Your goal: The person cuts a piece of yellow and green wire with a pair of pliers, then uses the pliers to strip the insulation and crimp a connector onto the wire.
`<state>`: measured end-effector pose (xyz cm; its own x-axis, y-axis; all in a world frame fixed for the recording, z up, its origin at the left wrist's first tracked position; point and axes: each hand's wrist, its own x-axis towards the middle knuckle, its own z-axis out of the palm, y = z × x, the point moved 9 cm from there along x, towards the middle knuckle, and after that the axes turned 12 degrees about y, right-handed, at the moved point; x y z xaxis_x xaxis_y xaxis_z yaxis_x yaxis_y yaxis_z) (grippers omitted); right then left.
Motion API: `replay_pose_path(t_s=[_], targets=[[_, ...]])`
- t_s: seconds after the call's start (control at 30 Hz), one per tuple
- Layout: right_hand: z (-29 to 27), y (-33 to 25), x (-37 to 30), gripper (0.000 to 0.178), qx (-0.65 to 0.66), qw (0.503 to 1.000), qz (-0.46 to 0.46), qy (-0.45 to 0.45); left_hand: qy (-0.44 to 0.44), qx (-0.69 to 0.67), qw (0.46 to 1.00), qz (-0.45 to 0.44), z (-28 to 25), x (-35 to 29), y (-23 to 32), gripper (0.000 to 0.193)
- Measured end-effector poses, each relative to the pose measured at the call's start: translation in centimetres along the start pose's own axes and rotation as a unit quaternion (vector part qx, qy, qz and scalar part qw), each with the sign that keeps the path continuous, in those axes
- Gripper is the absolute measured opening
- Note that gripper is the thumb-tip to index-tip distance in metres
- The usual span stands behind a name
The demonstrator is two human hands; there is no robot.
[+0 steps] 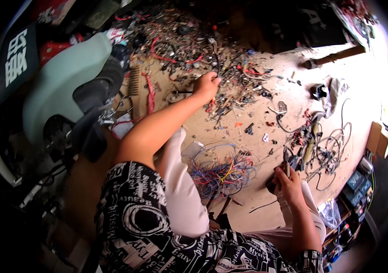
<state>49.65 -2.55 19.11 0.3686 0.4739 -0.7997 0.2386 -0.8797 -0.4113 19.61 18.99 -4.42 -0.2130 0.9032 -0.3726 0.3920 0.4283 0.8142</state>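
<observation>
while the left hand [207, 86] pinches a dark wire bundle [216, 59] over the scrap pile [239, 86], pale end pointing away from the body, the right hand [287, 179] grips a plier-like tool [286, 159], well apart; tool opening: cannot tell. judged best: draw the bundle free of snagging scrap, keep skin off the tool's tips; tangle of coloured wires [225, 175] lies left of the right hand.

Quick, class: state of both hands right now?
Left hand: closed, holding a thin dark cable with pale, splayed ends.
Right hand: closed around a slim, dark-tipped tool, kind unclear.
</observation>
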Motion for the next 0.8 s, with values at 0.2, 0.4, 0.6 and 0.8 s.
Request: replay_pose_path(t_s=[0.2,0.4,0.6,0.8], targets=[[-2.7,-2.7,0.9,0.018,0.039,0.993,-0.072,0.081,-0.148,-0.058,0.97,0.183,0.6,-8.8,13.3,0.023],[-6.1,-7.3,1.6,0.029,0.205,0.956,-0.125,0.169,-0.319,-0.057,0.917,0.231,2.7,-18.0,20.2,0.019],[-8.2,-7.4,1.4,0.03,0.186,0.963,-0.064,0.185,-0.425,-0.021,0.842,0.33,3.2,-22.9,21.6,0.021],[-4.0,-6.2,0.9,0.027,0.188,0.977,-0.049,0.087,-0.491,-0.183,0.852,0.01,5.2,-23.4,20.2,0.032]])
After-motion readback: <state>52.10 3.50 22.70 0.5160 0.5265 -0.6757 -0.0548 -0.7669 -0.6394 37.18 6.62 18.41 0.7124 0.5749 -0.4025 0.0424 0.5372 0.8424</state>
